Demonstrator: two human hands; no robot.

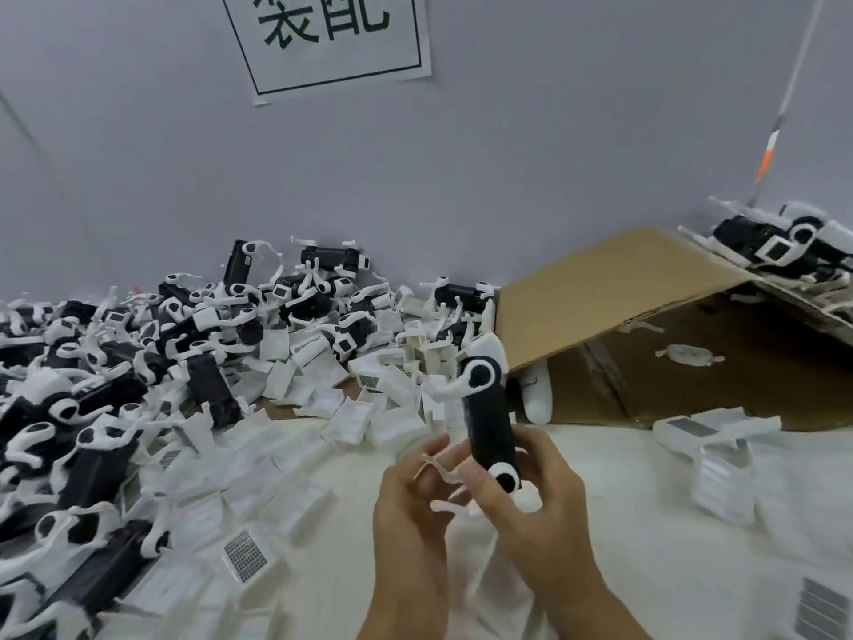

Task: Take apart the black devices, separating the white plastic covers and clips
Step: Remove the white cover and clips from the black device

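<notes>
Device: a black oblong plastic device (490, 420) with white round end rings stood nearly upright just below frame centre, at about 5 o'clock, raised above the white-covered table (646, 524).
Right hand: the right hand (544, 496) wrapped its fingers round the device's lower half, thumb toward the body, forearm entering from 6 o'clock.
Left hand: the left hand (415, 510) sat just beside it at 9 o'clock, fingers curled, pinching a thin white plastic clip (438, 468) that ran toward the device's lower ring; the two hands were close together.
Upper ring: a second white curved clip (454, 385) stuck out toward 9 o'clock from the top ring.
Left of hands: loose white plastic covers (286, 459) lay scattered from 9 to 7 o'clock, right up to the left wrist.
Far left: a deep pile of black devices with white clips (138, 371) filled 9 to 11 o'clock, up against the grey wall (461, 177).
Right: an open brown cardboard box (614, 288) lay tipped at 2 o'clock, its near flap edge close behind the device's top.
Open room: bare table showed at 4 o'clock, between the right forearm and a stack of white covers (720, 464).
</notes>
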